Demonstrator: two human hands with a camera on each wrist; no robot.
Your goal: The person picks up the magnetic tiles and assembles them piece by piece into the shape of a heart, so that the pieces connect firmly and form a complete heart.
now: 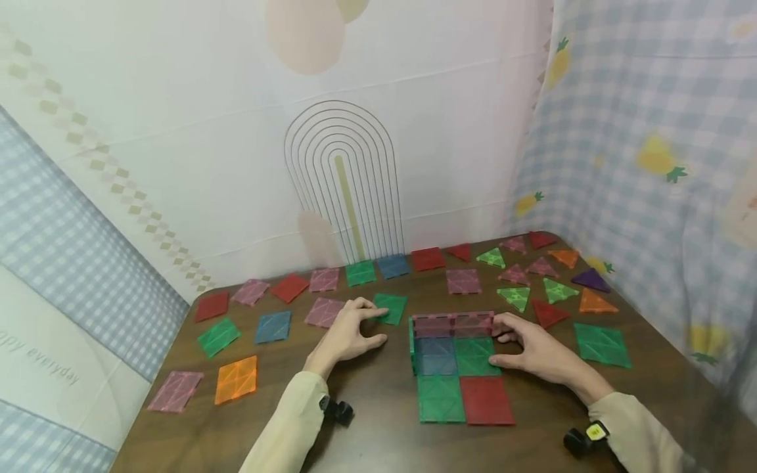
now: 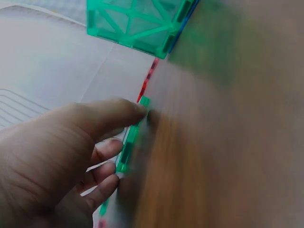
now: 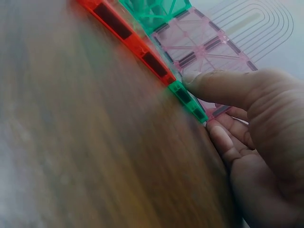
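Green tile [image 1: 393, 307], left fingers [image 1: 371, 313] parted, touching it, right fingers [image 1: 513, 322] parted at pink wall [image 1: 452, 325], red triangle [image 1: 550, 313] beyond.

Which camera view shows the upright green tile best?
The left wrist view: the upright green tile faces it broadly, though cropped. The head view shows it nearly edge-on; the right wrist view, only part beside pink tiles.

Behind the brown table [image 1: 378, 447] hangs a white cloth [image 1: 461, 131] with a rainbow [image 1: 342, 177]; right of it, a checked cloth [image 1: 609, 217] with pineapples [image 1: 655, 156]
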